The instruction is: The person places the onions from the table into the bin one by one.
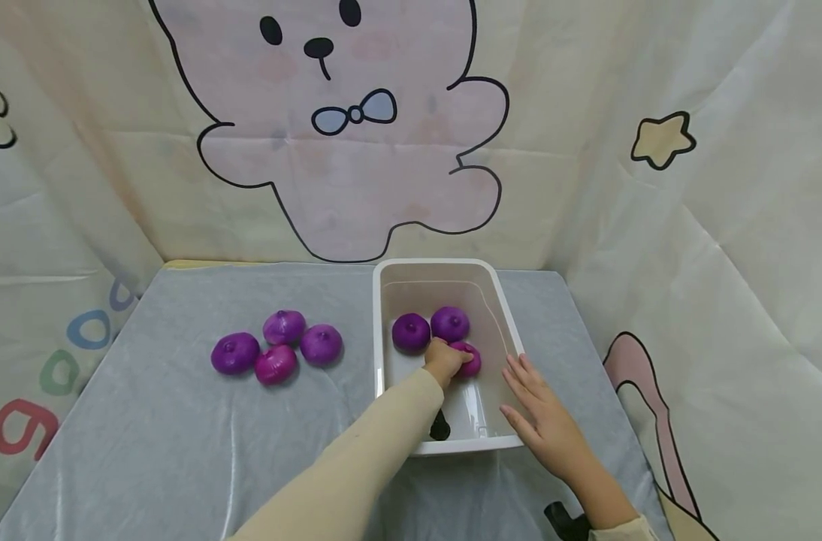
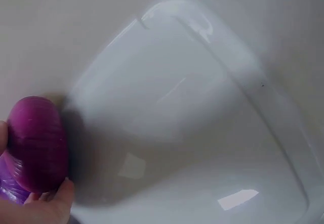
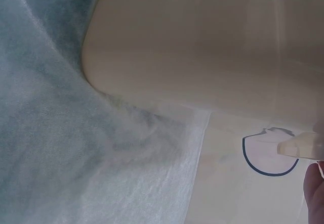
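Inside a white plastic bin [image 1: 478, 445], my left hand [image 1: 443, 364] grips a magenta-purple onion [image 1: 473, 361] between thumb and fingers. The left wrist view shows the same onion [image 2: 38, 143] close up, near the bin's smooth floor. Two more purple onions, one at the left [image 1: 411, 333] and one at the back [image 1: 450, 323], lie in the bin beyond that hand. My right hand [image 1: 549, 428] rests at the bin's right rim with fingers straight. In the right wrist view, only a fingertip [image 3: 314, 191] of it shows beside the bin's outer wall [image 3: 177, 47].
Several purple onions [image 1: 276, 364] sit in a cluster on the grey cloth-covered table [image 1: 154, 443], left of the bin. A printed curtain [image 1: 357, 195] hangs behind the table and along both sides.
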`<state>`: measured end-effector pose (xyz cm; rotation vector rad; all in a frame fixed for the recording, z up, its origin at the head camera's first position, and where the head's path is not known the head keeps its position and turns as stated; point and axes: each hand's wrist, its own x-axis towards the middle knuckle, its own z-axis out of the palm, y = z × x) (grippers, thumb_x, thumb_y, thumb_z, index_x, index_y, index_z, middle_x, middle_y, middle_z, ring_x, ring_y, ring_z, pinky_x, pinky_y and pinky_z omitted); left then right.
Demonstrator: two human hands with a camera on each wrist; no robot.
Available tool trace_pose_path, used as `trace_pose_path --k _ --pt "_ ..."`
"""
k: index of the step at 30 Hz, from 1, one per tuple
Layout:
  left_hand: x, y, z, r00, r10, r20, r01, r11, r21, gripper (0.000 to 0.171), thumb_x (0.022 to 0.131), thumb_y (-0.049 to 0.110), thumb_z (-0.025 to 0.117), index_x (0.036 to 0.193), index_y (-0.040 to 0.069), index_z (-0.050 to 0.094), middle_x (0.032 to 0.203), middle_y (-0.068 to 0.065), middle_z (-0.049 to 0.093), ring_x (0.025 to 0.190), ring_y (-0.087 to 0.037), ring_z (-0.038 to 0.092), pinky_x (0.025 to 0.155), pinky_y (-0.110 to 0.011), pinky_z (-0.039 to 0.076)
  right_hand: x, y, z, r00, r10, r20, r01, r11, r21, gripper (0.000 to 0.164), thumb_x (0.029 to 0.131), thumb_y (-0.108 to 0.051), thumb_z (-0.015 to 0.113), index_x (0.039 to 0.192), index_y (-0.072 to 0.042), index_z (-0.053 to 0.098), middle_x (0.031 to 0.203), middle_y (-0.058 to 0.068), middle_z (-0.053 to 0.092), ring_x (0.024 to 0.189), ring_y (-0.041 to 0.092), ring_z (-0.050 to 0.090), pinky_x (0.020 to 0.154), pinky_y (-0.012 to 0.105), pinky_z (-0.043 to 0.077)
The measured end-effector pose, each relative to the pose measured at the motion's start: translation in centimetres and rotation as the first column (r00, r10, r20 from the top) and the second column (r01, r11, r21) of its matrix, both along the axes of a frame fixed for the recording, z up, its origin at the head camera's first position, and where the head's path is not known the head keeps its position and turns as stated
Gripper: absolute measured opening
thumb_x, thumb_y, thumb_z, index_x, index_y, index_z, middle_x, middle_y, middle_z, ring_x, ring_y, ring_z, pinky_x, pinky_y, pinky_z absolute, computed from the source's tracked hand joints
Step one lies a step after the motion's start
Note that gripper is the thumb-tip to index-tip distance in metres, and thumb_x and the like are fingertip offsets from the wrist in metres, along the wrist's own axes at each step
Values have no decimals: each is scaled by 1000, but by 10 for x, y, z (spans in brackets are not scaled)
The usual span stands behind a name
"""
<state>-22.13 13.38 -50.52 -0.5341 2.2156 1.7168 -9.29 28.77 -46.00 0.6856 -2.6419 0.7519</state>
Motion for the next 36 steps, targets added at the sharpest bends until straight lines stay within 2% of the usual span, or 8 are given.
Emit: trace_pose_path --k 4,8,13,16,19,25,30,36 --pt "-4 -2 2 999 -39 -12 37 995 -91 90 77 10 84 146 -13 33 143 -29 50 132 -35 51 114 -40 41 -1 0 0 1000 1 0 -1 1000 -2 54 90 -11 68 139 4 53 152 21 45 153 -1 10 115 3 5" --pt "-5 -3 9 994 -89 -66 70 967 -245 95 74 16 88 144 -15 33 141 -33 49 131 -39 52 113 -42 43 -1 0 -2 1000 -2 -5 2 1000 -3 54 90 -11 68 140 3 53 153 20 45 153 0 10 116 4 5" --pt "5 1 28 963 -234 -136 178 926 -332 94 75 22 87 142 -17 34 143 -34 46 133 -41 49 113 -44 42 0 -3 -4 1000 -9 -13 9 1000 6 55 89 -12 68 140 2 53 152 19 46 153 0 11 116 4 4" --pt "10 2 47 937 -303 -174 242 922 -303 94 77 25 85 144 -16 32 145 -33 44 136 -40 47 115 -43 40 2 -4 -5 1000 -16 -6 16 1000 1 54 90 -12 68 140 2 53 152 19 46 152 -2 10 116 3 4" --pt "10 -4 73 931 -296 -212 252 944 -211 88 77 24 84 143 -11 37 144 -28 49 134 -38 49 115 -43 41 4 -4 -5 1000 -25 9 25 1000 -14 54 90 -12 68 140 2 53 153 19 46 152 -4 9 114 2 5" --pt "9 -39 110 885 -334 -324 295 941 -164 78 81 26 83 144 2 44 147 -16 52 136 -32 50 114 -43 42 5 -1 -2 999 -32 9 32 999 -8 53 91 -13 67 141 0 53 154 17 45 152 -3 10 114 1 6" --pt "17 -81 123 868 -268 -419 305 952 21 68 84 20 80 141 3 48 147 -13 53 138 -28 49 115 -40 42 2 -1 -1 1000 -26 0 26 1000 9 54 91 -13 67 141 0 53 153 17 45 152 -2 11 114 2 5" --pt "21 -131 122 819 -141 -557 275 947 164 57 89 10 73 139 0 48 145 -15 53 140 -27 47 118 -37 38 1 -2 -3 999 -27 21 28 1000 -3 54 91 -14 67 142 0 53 154 17 45 152 -4 10 113 1 6"
